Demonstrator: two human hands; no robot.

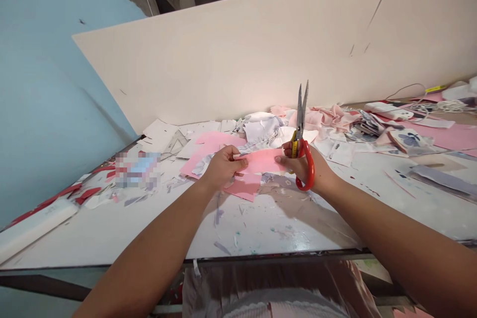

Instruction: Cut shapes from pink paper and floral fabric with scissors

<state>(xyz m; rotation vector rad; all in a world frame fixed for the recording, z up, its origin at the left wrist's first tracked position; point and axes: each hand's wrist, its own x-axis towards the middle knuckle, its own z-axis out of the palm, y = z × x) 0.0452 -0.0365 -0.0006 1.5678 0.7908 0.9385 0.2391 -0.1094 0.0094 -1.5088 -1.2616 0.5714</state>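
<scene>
A pink strip (262, 160), paper or cloth, is stretched level above the table between both hands. My left hand (220, 166) pinches its left end between thumb and fingers. At the right end, my right hand (296, 165) pinches the strip with its thumb. The same hand carries red-handled scissors (300, 121), blades pointing up and slightly parted, with a handle loop against the palm. A yellow marked band like a measuring tape (294, 145) shows at the fingers. Below the strip lies another pink piece (246, 188).
The white table (261, 233) bears scattered scraps. Crumpled pink cloth (328, 118) and white and lilac pieces are heaped against the pale board (242, 59) behind. A white roll (40, 226) lies at left; a white power strip (389, 109) and cords sit at right.
</scene>
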